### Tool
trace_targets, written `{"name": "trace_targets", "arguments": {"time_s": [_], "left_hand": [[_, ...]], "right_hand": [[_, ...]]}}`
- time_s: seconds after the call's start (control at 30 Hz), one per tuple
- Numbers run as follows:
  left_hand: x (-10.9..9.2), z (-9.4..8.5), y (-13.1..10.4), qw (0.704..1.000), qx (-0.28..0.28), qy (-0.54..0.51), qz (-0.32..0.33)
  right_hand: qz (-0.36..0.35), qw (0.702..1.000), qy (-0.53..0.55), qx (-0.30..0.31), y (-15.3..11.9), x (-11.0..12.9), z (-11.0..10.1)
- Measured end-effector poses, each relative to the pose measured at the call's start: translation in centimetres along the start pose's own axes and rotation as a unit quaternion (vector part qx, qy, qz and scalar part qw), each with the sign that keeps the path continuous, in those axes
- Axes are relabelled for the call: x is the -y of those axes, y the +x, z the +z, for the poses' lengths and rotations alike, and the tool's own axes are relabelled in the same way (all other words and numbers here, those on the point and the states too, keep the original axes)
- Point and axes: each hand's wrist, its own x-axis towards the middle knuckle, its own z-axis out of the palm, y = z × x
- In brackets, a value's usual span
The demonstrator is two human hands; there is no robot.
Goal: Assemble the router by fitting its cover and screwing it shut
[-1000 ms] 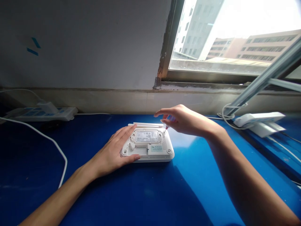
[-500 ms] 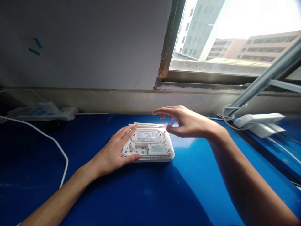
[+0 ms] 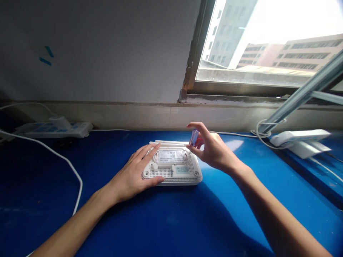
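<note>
A white Wi-Fi router [image 3: 163, 172] lies upside down on the blue tabletop, its vented underside, labels and corner screw holes facing up. White antennas [image 3: 171, 143] lie along its far edge. My left hand [image 3: 135, 171] grips the router's left side, thumb on the near edge and fingers toward the back. Between the thumb and fingers of my right hand [image 3: 211, 146] is a small screwdriver with a translucent bluish-purple handle [image 3: 194, 136]. It stands nearly upright over the router's far right corner. My thumb hides its tip, so contact with the screw hole cannot be seen.
A power strip [image 3: 77, 130] with a plugged-in adapter lies at the back left. A white cable [image 3: 72, 166] curves across the left side. At the right, another power strip [image 3: 302, 137] sits by a slanted metal post [image 3: 297, 92]. The wall and window rise behind.
My right hand has turned about the screwdriver, its fingers now drawn back and more of the handle showing. The left hand keeps its grip on the router. The view has shifted slightly.
</note>
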Motion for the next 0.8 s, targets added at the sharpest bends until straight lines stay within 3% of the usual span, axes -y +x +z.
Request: {"name": "trace_targets", "arguments": {"time_s": [0.13, 0.37, 0.5, 0.6, 0.8], "left_hand": [[0.3, 0.1, 0.0, 1.0, 0.0, 0.003, 0.0], [0.2, -0.3, 0.2, 1.0, 0.011, 0.025, -0.003], [-1.8, -0.8, 1.5, 0.997, -0.031, 0.064, 0.021], [-3.7, -0.9, 3.5, 0.994, -0.018, 0.08, 0.068], [-5.9, -0.2, 7.1, 0.99, 0.017, 0.112, 0.081]], "right_hand": [[-0.005, 1.0, 0.018, -0.012, -0.7, -0.1, 0.4], [0.005, 0.989, 0.11, -0.102, -1.9, -0.5, -1.3], [0.037, 0.967, 0.208, -0.14, -2.3, -0.9, -2.0], [0.042, 0.953, 0.256, -0.156, -2.3, -1.3, -1.9], [-0.009, 0.97, 0.189, -0.152, -2.1, -1.5, 0.0]]}}
